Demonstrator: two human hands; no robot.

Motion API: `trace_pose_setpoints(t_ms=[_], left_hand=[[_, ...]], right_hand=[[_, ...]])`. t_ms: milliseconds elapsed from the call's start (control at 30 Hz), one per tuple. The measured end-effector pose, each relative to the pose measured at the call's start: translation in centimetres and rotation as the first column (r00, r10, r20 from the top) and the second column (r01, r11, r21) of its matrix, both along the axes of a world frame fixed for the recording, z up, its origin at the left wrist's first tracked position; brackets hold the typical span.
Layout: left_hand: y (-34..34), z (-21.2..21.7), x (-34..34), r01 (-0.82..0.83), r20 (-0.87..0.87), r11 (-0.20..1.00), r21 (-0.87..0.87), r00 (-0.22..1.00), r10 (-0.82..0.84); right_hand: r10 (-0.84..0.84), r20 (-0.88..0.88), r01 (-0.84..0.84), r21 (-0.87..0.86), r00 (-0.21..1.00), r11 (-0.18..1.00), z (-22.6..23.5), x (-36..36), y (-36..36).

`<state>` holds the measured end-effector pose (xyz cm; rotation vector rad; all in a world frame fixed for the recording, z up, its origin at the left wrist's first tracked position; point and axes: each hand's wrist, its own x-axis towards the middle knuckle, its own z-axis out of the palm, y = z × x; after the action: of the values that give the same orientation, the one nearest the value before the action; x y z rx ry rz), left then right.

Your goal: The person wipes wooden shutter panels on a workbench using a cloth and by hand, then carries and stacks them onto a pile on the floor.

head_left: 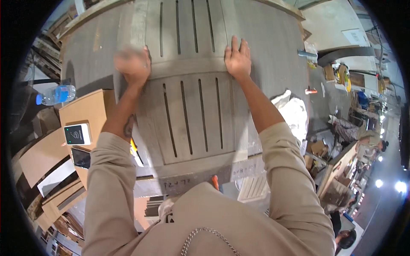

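Note:
A grey-brown wooden panel [194,68] with two sets of long narrow slots, like a louvred door, lies flat in front of me. My right hand [238,60] rests on its right side, level with the crosspiece between the two sets, fingers stretched out and holding nothing. Across from it, my left hand [132,64] is at the panel's left side; motion smears its fingers, so their pose is unclear. Both forearms reach forward over the panel, sleeves pushed up.
The panel lies on a wide grey worktop [273,55]. At left are a water bottle [56,94], a cardboard box [85,109], a white device [77,134] and a phone [81,158]. White plastic wrap [294,113] sits at right. Another person [345,239] is at lower right.

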<state>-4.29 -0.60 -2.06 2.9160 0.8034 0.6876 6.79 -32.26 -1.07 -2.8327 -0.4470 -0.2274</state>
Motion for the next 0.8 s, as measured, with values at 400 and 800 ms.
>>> trace_pose_setpoints(t_ms=[400, 800], left_hand=[[0.1, -0.4, 0.2, 0.029, -0.025, 1.0, 0.012, 0.999, -0.028], [-3.6, 1.0, -8.6, 0.225, 0.118, 0.88, -0.419, 0.974, -0.193]], right_hand=[[-0.015, 0.084, 0.011, 0.046, 0.996, 0.999, -0.5, -0.1, -0.3], [0.066, -0.297, 0.168, 0.696, 0.953, 0.698, 1.2, -1.1, -5.2]])
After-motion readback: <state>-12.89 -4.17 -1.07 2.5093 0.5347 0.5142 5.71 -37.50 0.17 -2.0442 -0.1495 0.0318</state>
